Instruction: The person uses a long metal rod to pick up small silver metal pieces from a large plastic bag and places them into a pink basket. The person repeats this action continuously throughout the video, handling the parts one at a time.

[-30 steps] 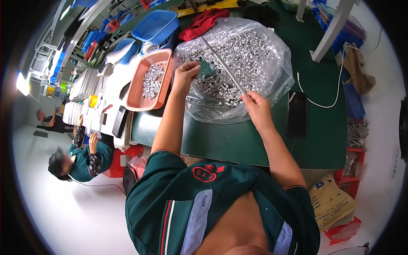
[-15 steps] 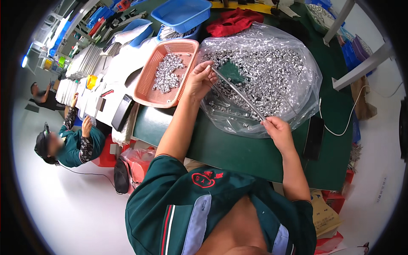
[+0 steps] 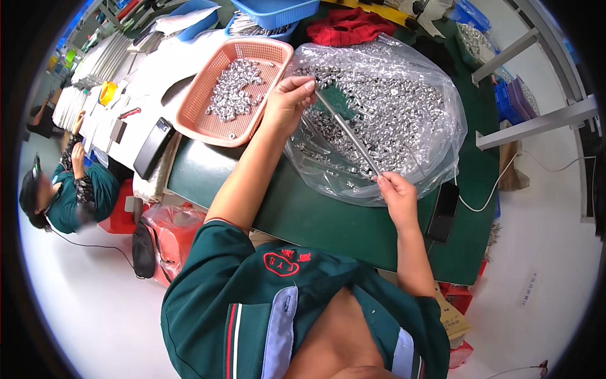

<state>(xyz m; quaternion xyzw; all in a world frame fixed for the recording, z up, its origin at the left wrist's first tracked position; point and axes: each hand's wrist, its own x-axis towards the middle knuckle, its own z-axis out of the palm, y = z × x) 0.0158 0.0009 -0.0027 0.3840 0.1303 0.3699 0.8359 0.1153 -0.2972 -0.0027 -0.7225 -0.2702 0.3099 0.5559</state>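
A thin straight metal rod (image 3: 346, 128) slants between my hands above a clear plastic bag. My left hand (image 3: 290, 104) pinches its upper end, beside the rim of a pink mesh basket (image 3: 189, 120). Around the lower end, the fingers of my right hand (image 3: 396, 191) are closed. Beneath the rod, the wide plastic bag (image 3: 442, 158) lies spread out with a great many small silvery metal fittings (image 3: 404, 120) on it. More such small metal parts (image 3: 233, 91) are heaped in the pink basket.
Blue baskets (image 3: 271, 14) and a red cloth (image 3: 348, 26) lie at the back. A black phone (image 3: 444, 211) rests right of the bag, near a white cable (image 3: 483, 208). A black case (image 3: 153, 149) sits left of the basket. Another person (image 3: 82, 196) sits at far left.
The whole view has shifted, so most things appear further left. Both hands keep hold of the rod, which stays at nearly the same slant over the bag.
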